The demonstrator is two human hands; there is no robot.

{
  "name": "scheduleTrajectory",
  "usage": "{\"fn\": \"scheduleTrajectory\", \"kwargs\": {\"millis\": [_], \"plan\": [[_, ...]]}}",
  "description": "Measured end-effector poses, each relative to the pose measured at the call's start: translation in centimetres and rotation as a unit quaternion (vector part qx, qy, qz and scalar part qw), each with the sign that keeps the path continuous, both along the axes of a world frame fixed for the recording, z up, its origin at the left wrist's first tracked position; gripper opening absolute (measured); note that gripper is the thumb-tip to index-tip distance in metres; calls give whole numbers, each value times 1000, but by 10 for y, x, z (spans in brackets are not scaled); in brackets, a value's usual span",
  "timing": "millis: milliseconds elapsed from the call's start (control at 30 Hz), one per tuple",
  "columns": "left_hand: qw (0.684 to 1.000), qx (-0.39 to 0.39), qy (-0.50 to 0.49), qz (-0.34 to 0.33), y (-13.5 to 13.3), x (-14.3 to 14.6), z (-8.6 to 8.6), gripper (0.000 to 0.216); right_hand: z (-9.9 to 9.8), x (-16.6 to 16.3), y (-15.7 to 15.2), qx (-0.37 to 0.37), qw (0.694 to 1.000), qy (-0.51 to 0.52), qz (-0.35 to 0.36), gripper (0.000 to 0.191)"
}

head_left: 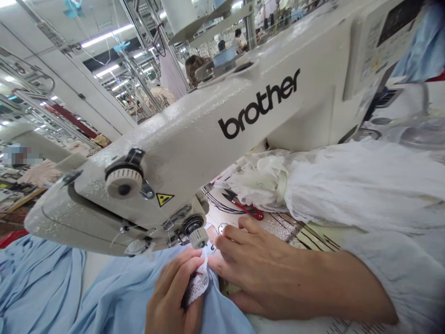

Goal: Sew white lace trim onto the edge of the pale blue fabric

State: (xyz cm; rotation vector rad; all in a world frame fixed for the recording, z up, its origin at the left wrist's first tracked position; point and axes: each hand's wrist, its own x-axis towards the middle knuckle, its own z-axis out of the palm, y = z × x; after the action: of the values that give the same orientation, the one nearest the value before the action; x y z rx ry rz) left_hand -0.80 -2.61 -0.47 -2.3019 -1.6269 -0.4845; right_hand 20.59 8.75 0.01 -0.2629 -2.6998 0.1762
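Observation:
Beneath the head of a white sewing machine, my left hand pinches a strip of white lace trim that lies along light blue fabric. My right hand is just to the right, with bent fingers and its thumb closed at the edge of the blue fabric, close to the needle area. The machine head and my fingers hide the needle and presser foot. Blue fabric drapes down between both hands and spreads to the left.
Red-handled thread snips lie behind my right hand, beside dark cords. Gathered white fabric is heaped on the right under the machine arm. The tension dial sticks out from the machine head. Other workstations and people are in the background.

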Motion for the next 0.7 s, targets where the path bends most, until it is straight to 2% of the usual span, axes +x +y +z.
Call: {"fn": "scheduleTrajectory", "kwargs": {"millis": [400, 700], "plan": [[1000, -11, 14, -3, 1, -5, 1, 29, 4, 4, 1, 45, 999, -4, 13, 29], [1000, -20, 11, -12, -2, -10, 1, 29, -1, 1, 0, 35, 999, 7, 3, 28]]}}
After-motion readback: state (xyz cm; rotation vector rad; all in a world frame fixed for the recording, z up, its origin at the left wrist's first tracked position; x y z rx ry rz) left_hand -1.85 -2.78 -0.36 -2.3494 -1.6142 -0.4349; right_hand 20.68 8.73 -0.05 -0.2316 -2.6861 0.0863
